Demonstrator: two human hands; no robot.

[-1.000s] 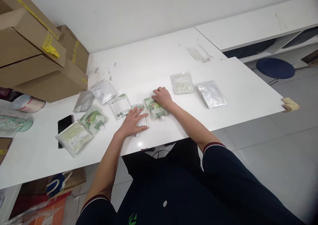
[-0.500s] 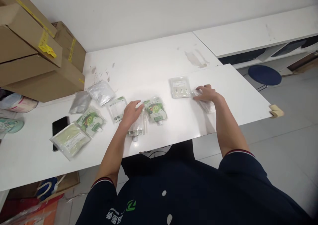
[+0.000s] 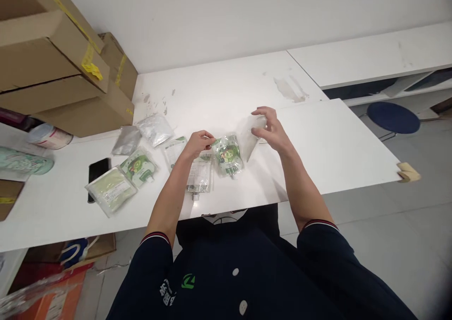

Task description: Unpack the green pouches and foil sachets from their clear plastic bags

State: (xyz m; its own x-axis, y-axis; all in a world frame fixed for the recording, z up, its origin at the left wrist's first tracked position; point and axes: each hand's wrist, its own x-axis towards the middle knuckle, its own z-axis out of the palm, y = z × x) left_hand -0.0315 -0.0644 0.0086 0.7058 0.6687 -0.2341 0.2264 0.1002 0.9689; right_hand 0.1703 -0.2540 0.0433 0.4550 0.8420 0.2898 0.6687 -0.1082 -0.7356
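- I have the table (image 3: pixel 339 155) under both hands.
- Cardboard boxes (image 3: pixel 35 66) are stacked well to the left of the left hand.
- The stool (image 3: pixel 393 116) stands well to the right of the right hand, past the table.
- My right hand (image 3: pixel 261 123) is curled narrow, holding a pale pouch (image 3: pixel 249 134) tilted up; I can't read it.
- My left hand (image 3: pixel 207 140) pinches the upper corner of the green pouch (image 3: pixel 229 157), which sits between the hands.
- The clear pouch (image 3: pixel 198 176) lies just nearer than the left hand.
- Farther left, a packet (image 3: pixel 112 189) overlaps the phone (image 3: pixel 99 167).
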